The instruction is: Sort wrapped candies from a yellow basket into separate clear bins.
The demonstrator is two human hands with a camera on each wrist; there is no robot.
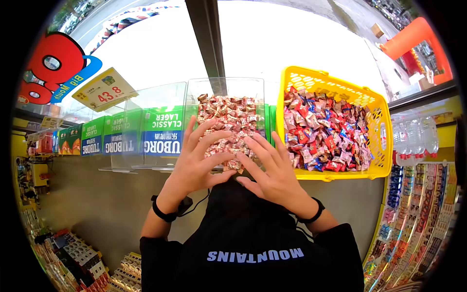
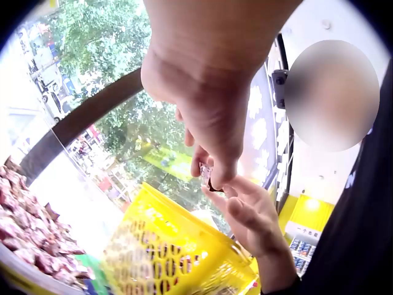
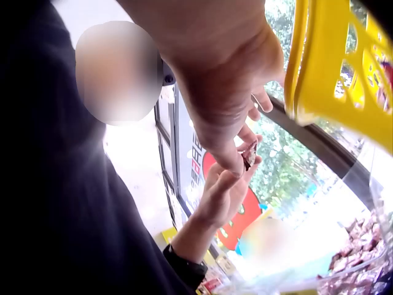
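Note:
Both hands meet over the near edge of a clear bin (image 1: 226, 85) holding a heap of pink-and-brown wrapped candies (image 1: 221, 109). Between their fingertips is one small wrapped candy (image 2: 205, 176), its wrapper shiny with a dark part. My left hand (image 1: 194, 153) pinches it from one side with thumb and fingers, the other fingers spread. From the opposite side my right hand (image 1: 275, 177) pinches the same candy, seen in the right wrist view close to its thumb. Fingers partly cover the candy in every view.
Right of the bin stands a yellow basket (image 1: 335, 176) of mixed red, blue and pink candies (image 1: 323, 131). To the left are green beer boxes (image 1: 163, 131) behind clear bins and a price sign (image 1: 107, 90). Stocked shelves (image 1: 413, 219) line the right side.

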